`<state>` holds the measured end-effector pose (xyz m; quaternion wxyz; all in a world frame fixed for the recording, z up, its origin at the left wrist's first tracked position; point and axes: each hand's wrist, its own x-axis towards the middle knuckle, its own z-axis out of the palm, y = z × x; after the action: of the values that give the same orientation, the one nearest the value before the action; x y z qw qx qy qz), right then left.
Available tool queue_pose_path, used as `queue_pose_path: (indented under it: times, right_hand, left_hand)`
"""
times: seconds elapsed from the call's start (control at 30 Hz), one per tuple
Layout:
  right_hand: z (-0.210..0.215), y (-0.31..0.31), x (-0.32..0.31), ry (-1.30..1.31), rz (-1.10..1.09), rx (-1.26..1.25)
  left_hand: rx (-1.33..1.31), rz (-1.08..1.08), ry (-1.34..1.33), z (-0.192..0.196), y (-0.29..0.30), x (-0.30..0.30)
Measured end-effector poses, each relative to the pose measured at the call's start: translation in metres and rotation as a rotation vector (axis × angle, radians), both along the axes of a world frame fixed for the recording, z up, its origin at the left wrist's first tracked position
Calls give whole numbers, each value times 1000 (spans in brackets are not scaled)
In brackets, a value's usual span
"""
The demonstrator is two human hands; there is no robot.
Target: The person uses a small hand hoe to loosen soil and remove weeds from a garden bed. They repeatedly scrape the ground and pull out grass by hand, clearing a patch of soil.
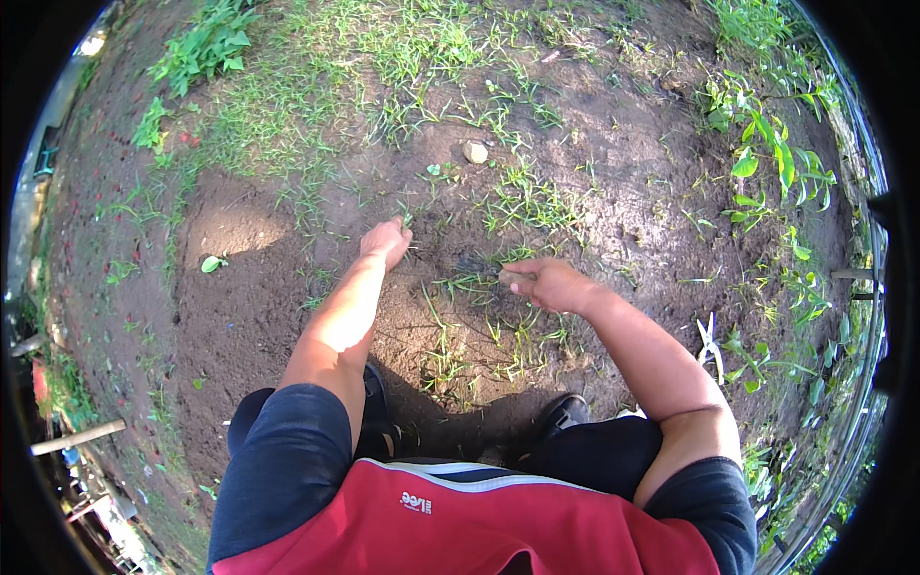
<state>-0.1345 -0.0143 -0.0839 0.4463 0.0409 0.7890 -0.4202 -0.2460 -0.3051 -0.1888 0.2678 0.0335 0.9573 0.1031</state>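
Observation:
My left hand (386,241) is low over the soil with its fingers closed, and a few green grass blades (407,220) show at the fingertips. Across from it, my right hand (548,285) is closed around the tan handle of a small hand tool (515,279). A dark, blade-like part points left from that hand, down at the ground; its exact shape is hard to make out. Grass tufts (443,356) grow between my hands and my feet. More grass (530,201) stands just beyond the right hand.
A pale round stone (474,151) lies ahead of my hands. Pale-handled shears (709,347) rest on the soil by my right elbow. Leafy plants (767,158) line the right side, and thicker grass (402,57) covers the far ground. My shoes (563,414) are close below.

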Motion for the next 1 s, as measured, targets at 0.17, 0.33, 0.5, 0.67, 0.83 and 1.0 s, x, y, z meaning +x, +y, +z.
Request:
queue_pose_path:
  times: [0.17, 0.33, 0.5, 0.67, 0.83, 1.0]
  right_hand:
    - [-16, -38, 8, 209, 113, 103]
    - [-4, -21, 14, 343, 418, 354]
    - [29, 24, 27, 378, 286, 400]
    - [36, 62, 57, 200, 35, 429]
    - [9, 62, 54, 237, -35, 400]
    - [-20, 60, 56, 184, -24, 352]
  left_hand:
    - [-89, -162, 13, -4, 34, 20]
    - [-74, -202, 25, -6, 48, 10]
    - [59, -324, 69, 3, 74, 15]
    - [44, -487, 44, 1, 110, 31]
    - [-42, -611, 3, -17, 137, 34]
    - [-110, -513, 23, -35, 156, 28]
